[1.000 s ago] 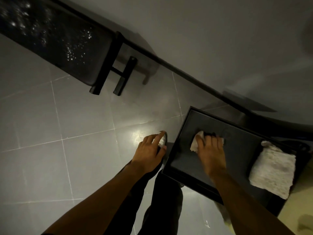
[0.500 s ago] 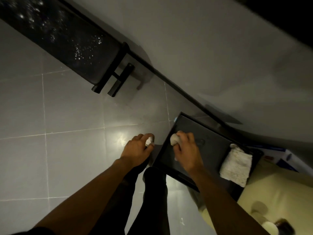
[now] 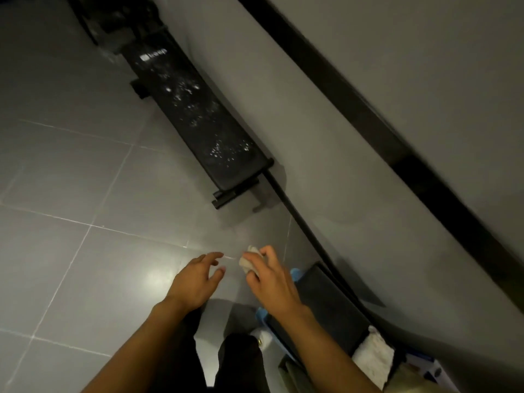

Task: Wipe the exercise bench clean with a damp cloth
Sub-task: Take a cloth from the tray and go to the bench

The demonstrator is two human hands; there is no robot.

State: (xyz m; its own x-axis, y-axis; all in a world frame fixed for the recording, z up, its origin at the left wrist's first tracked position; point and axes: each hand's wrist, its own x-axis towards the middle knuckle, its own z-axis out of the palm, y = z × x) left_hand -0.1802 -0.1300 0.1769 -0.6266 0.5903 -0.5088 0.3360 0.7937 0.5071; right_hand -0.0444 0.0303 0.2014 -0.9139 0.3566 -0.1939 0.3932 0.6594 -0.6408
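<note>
Right hand (image 3: 273, 285) pinches a partly hidden cloth (image 3: 246, 262); left hand (image 3: 192, 282) spread, holding nothing.

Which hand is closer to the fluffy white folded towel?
Right. The right hand, gripping a small crumpled white cloth, hovers up-left of the fluffy white folded towel; the open left hand is farther left, over the grey tiled floor.

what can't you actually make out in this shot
Head view:
1. Exercise bench: far end lost in darkness at the top edge.
2. White specks on it: too small to identify.
3. Cloth: bunched inside the right hand; dampness unknowable.
</note>
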